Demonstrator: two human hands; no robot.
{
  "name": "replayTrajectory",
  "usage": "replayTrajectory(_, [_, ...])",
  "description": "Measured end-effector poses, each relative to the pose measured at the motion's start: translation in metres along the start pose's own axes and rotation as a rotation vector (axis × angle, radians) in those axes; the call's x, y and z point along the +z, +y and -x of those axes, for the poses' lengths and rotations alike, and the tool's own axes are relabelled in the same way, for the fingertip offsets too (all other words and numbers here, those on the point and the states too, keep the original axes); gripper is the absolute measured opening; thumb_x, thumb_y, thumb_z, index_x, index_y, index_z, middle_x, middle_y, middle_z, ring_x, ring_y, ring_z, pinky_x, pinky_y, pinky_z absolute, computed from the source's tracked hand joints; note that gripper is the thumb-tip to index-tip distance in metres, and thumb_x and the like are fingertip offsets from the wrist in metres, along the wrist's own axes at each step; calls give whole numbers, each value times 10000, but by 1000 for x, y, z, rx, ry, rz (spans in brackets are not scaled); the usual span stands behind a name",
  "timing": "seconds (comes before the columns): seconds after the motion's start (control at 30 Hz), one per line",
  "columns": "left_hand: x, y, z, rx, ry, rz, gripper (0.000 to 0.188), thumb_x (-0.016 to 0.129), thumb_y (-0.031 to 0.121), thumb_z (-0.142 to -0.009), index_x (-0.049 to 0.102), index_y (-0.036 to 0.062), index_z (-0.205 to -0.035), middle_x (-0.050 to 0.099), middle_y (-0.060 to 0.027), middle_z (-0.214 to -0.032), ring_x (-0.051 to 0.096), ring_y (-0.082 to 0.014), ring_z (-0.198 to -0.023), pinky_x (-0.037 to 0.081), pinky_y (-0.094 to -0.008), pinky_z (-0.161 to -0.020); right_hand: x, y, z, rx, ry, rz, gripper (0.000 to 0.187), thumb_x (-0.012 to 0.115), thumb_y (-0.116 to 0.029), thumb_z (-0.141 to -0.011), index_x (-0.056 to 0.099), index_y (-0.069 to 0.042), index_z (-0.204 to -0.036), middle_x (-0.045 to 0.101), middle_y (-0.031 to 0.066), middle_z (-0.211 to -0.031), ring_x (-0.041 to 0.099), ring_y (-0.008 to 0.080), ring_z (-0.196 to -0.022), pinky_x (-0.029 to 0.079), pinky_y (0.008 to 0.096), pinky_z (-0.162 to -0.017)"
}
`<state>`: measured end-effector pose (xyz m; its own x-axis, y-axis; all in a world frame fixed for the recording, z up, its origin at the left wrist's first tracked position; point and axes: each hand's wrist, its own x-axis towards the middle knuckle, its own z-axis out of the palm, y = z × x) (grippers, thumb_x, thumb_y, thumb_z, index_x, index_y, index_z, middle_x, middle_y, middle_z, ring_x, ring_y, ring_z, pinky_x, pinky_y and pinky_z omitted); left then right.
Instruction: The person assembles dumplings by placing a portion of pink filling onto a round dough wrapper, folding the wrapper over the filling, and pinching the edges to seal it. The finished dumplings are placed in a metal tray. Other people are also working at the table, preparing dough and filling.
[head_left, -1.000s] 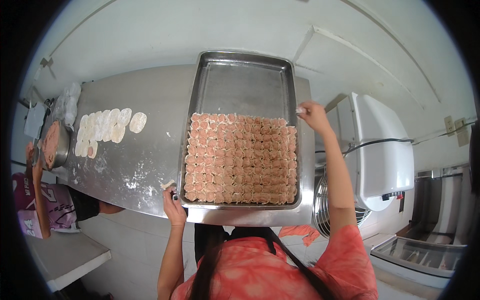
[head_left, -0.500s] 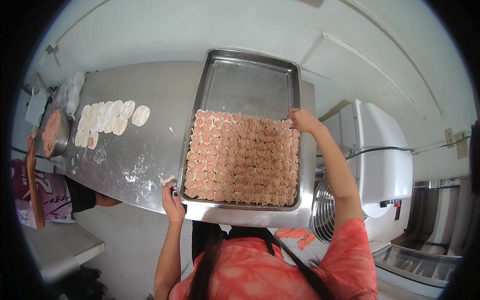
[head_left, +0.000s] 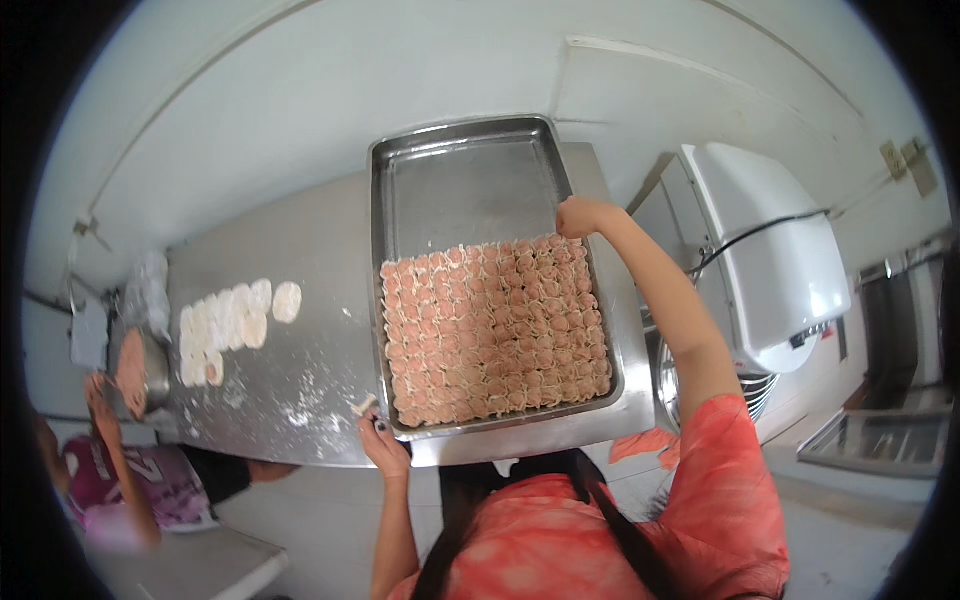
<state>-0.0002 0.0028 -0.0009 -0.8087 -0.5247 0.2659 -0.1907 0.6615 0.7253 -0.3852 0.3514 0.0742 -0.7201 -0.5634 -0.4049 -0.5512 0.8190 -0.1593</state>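
Note:
A deep metal tray (head_left: 470, 185) holds tight rows of open-topped dumplings (head_left: 495, 330) with pink filling and pale, ruffled wrappers. They cover its near part, and its far part is bare metal. My right hand (head_left: 582, 215) is closed, fingers bent down at the right end of the farthest row, beside the tray's right rim. Whatever its fingertips hold is hidden. Just outside the tray's near left corner, my left hand (head_left: 385, 447) pinches a small pale piece of dumpling dough (head_left: 365, 405) between its fingertips.
Flat floured wrappers (head_left: 230, 315) lie left on the steel table (head_left: 310, 260), one bearing filling. Beyond stands a metal bowl (head_left: 155, 375) of pink filling, with a co-worker's hand (head_left: 102, 400) near it. A white machine (head_left: 765, 260) and a round wire-guarded fan stand right.
The view has shifted, so the table appears turned. The co-worker's hand has come lower, close to the bowl. My right hand stays at the far row's end; my left still holds the dough.

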Motion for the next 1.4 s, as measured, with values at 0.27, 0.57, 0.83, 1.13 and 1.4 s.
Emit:
replayTrajectory(0.27, [-1, -2, 3, 40, -17, 1, 358, 393, 227, -870, 487, -71, -1046, 520, -220, -967, 504, -358, -928, 379, -409, -859, 8, -4, -16, 16, 17, 33, 205, 539, -120, -668, 687, 3, -737, 659, 215, -825, 637, 363, -805, 504, 433, -686])
replayTrajectory(0.57, [0, 0, 2, 119, -12, 6, 478, 352, 363, -929, 487, -73, -1070, 532, -224, -988, 513, -357, -947, 379, -403, -865, 13, 4, -18, -40, 92, 4, 253, 518, -96, -696, 683, -7, -865, 664, 195, -889, 627, 370, -869, 492, 433, -784])
replayTrajectory(0.83, [-7, 22, -10, -121, -195, 208, 237, 510, 85, -846, 515, -20, -1059, 567, -103, -876, 533, -201, -804, 426, -317, -757, 22, 11, 39, 145, 628, -428, 289, 540, -155, -778, 652, -15, -1004, 624, 205, -1014, 582, 367, -977, 461, 427, -852])
replayTrajectory(1.13, [-28, 9, 10, -404, -878, 467, 160, 531, 35, -861, 502, 26, -1018, 563, -43, -777, 549, -107, -669, 449, -232, -551, 128, 7, 164, 733, 827, -582, 342, 588, -184, -790, 610, -39, -1100, 577, 187, -1103, 548, 360, -1036, 435, 408, -896])
replayTrajectory(1.4, [-21, 80, -39, -45, -1761, 403, 220, 439, 21, -870, 565, 23, -1049, 595, -38, -920, 581, -135, -837, 478, -293, -773, 200, -79, 249, 1149, 1369, -724, 373, 557, -144, -834, 541, 0, -1177, 572, 174, -1090, 555, 300, -1003, 421, 365, -901])
